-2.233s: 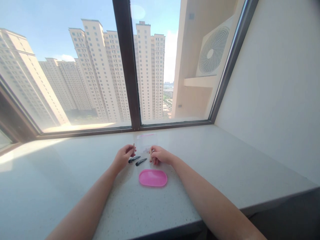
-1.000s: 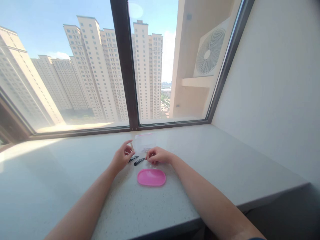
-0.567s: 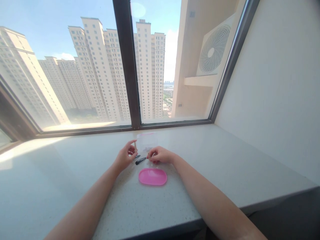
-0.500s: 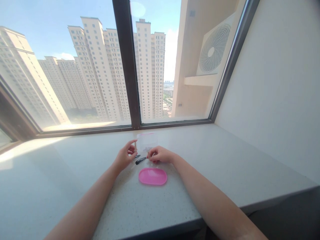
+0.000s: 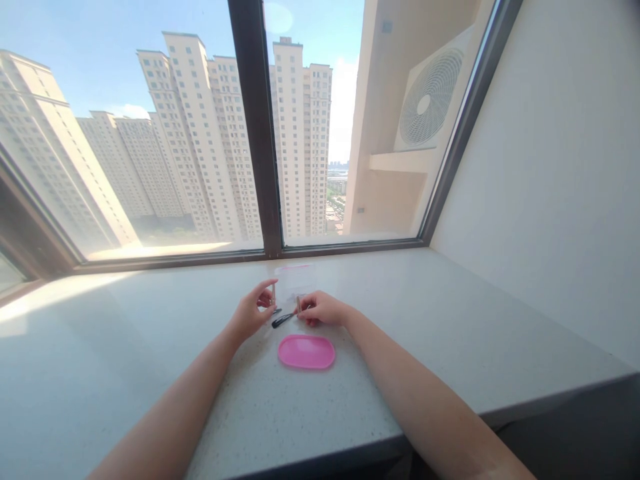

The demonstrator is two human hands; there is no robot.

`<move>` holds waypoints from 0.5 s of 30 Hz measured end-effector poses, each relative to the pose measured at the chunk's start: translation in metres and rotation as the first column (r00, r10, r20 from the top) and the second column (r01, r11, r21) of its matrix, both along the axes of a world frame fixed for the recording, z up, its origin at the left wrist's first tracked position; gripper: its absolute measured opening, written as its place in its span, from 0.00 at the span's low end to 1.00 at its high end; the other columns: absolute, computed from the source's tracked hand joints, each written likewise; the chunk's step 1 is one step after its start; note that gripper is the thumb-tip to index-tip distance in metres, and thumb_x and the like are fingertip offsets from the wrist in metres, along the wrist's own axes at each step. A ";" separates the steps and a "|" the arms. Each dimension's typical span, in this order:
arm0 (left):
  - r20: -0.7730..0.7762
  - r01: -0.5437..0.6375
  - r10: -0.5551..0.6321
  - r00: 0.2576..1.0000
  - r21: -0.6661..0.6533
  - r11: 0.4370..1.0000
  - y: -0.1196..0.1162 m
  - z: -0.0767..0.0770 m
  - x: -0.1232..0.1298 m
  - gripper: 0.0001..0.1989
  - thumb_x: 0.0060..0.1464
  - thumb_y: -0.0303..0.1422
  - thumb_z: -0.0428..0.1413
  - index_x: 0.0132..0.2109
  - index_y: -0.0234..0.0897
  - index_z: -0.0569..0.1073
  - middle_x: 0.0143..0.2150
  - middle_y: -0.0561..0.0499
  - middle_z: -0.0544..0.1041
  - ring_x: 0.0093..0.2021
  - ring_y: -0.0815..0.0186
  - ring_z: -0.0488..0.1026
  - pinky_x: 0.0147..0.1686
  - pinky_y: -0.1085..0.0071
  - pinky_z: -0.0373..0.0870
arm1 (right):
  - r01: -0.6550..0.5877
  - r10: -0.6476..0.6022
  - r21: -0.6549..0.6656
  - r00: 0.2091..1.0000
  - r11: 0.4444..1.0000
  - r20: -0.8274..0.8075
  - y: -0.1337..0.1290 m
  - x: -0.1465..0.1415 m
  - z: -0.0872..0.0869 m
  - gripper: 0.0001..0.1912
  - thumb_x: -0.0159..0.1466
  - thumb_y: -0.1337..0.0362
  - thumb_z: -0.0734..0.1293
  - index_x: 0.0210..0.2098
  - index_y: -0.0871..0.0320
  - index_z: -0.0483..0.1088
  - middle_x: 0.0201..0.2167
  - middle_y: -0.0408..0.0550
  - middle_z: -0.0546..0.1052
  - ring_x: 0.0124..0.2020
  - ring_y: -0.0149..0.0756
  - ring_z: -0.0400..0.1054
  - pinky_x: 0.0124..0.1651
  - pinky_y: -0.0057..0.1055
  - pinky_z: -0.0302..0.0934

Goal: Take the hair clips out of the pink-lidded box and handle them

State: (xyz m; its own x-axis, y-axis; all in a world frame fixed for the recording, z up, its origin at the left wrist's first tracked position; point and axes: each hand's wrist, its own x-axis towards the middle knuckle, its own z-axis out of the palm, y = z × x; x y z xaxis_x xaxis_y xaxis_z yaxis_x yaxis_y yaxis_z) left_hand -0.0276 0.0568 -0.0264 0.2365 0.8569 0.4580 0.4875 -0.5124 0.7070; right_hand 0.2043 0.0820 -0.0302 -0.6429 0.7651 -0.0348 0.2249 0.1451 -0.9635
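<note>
My left hand (image 5: 251,312) pinches a slim beige piece (image 5: 273,294), which looks like a hair clip, upright between thumb and forefinger. To its right, my right hand (image 5: 321,309) has its fingers closed on a similar beige piece (image 5: 299,305), also held upright. Between the hands a black snap hair clip (image 5: 282,321) lies on the counter, with the tip of another dark clip (image 5: 277,311) partly hidden by my left hand. A pink oval tray (image 5: 306,352) with a raised rim lies nearer to me, and nothing shows in it.
Behind the hands lies a clear plastic bag (image 5: 295,275) with a pink edge strip. The pale speckled counter (image 5: 420,320) runs to a window with a dark frame (image 5: 265,133). A white wall (image 5: 560,200) bounds it on the right, and its front edge drops off below.
The beige piece in my right hand now stands more upright and shows more clearly. My left hand keeps its pinch, nearly unmoved. The whole view has shifted very slightly.
</note>
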 end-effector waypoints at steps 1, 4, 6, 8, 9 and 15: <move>0.004 0.008 -0.008 1.000 0.001 1.000 0.000 0.000 0.000 0.27 0.48 0.30 0.55 0.57 0.42 0.63 0.34 0.55 0.70 0.31 0.70 0.70 0.37 0.71 0.72 | 0.003 -0.003 0.000 1.000 1.000 -0.001 0.000 0.000 0.000 0.10 0.53 0.66 0.70 0.35 0.63 0.74 0.24 0.43 0.72 0.24 0.28 0.67 0.28 0.25 0.63; 0.017 0.027 -0.027 0.999 0.003 1.000 -0.001 -0.001 0.001 0.27 0.48 0.30 0.55 0.57 0.42 0.63 0.34 0.55 0.70 0.32 0.70 0.70 0.38 0.70 0.72 | 0.016 -0.016 -0.004 1.000 1.000 -0.008 0.001 -0.001 -0.002 0.08 0.54 0.67 0.69 0.34 0.63 0.73 0.24 0.44 0.72 0.23 0.28 0.67 0.27 0.25 0.63; 0.028 0.033 -0.033 0.999 0.001 0.999 -0.002 0.000 0.002 0.27 0.48 0.30 0.55 0.57 0.41 0.63 0.34 0.55 0.70 0.32 0.70 0.70 0.38 0.69 0.72 | 0.037 -0.037 -0.015 0.999 0.999 -0.020 0.002 -0.002 -0.003 0.07 0.54 0.67 0.70 0.33 0.63 0.72 0.25 0.44 0.72 0.22 0.27 0.67 0.25 0.24 0.63; 0.042 0.035 -0.035 0.998 0.001 0.999 -0.002 0.000 0.003 0.27 0.48 0.30 0.55 0.56 0.41 0.62 0.34 0.55 0.70 0.32 0.69 0.70 0.39 0.68 0.72 | 0.056 -0.057 -0.028 0.998 0.998 -0.031 0.003 -0.003 -0.004 0.08 0.54 0.67 0.70 0.33 0.63 0.70 0.25 0.44 0.73 0.21 0.27 0.67 0.24 0.24 0.63; 0.048 0.037 -0.037 0.998 0.000 0.999 -0.003 0.000 0.003 0.27 0.48 0.30 0.55 0.56 0.41 0.62 0.34 0.55 0.70 0.32 0.69 0.70 0.39 0.68 0.72 | 0.060 -0.061 -0.034 0.998 0.998 -0.035 0.004 -0.003 -0.005 0.09 0.53 0.66 0.71 0.34 0.62 0.70 0.25 0.44 0.73 0.21 0.27 0.67 0.24 0.24 0.63; 0.050 0.065 -0.065 0.997 0.003 0.998 -0.002 0.000 0.003 0.27 0.47 0.30 0.56 0.56 0.41 0.62 0.33 0.55 0.69 0.31 0.70 0.70 0.39 0.69 0.71 | 0.050 -0.053 -0.066 0.998 0.997 -0.042 0.004 -0.002 -0.006 0.11 0.53 0.66 0.71 0.36 0.63 0.70 0.25 0.44 0.73 0.21 0.27 0.66 0.24 0.24 0.63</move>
